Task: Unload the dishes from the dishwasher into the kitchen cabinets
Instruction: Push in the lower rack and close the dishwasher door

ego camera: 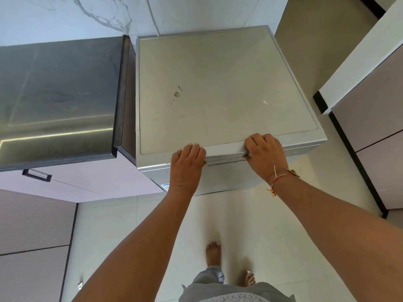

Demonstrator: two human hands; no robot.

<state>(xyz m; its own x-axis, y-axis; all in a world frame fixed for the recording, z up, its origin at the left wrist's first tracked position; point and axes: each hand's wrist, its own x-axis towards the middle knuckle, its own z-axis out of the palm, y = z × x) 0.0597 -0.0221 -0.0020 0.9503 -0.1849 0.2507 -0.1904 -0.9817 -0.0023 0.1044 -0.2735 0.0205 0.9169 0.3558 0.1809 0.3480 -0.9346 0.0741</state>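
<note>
Grey patterned cloth trousers and two bare feet on the pale tiled floor fill the bottom of the head view. Both bare forearms reach forward from there to the silver, box-shaped dishwasher.

The left hand lies over the front edge with its fingers close together on the flat lid. Its thumb tucks into the dark groove along the top of the door, so it pinches that lip. The right hand, with an orange-and-white thread bracelet at the wrist, grips the same lip further along, knuckles raised, fingers curled and thumb tip at the groove. Placing the hands apart on the one edge looks meant to pull the door down evenly rather than twist it.

The door is shut, so the dishes are hidden inside and none can be seen; unloading has not begun.

Their likely destinations are the mauve flat-fronted cabinets to the left, below a dark, glossy grey countertop beside the dishwasher, and more mauve cabinet fronts on the right. The feet stand close to the door, so it will probably need room to swing down.
</note>
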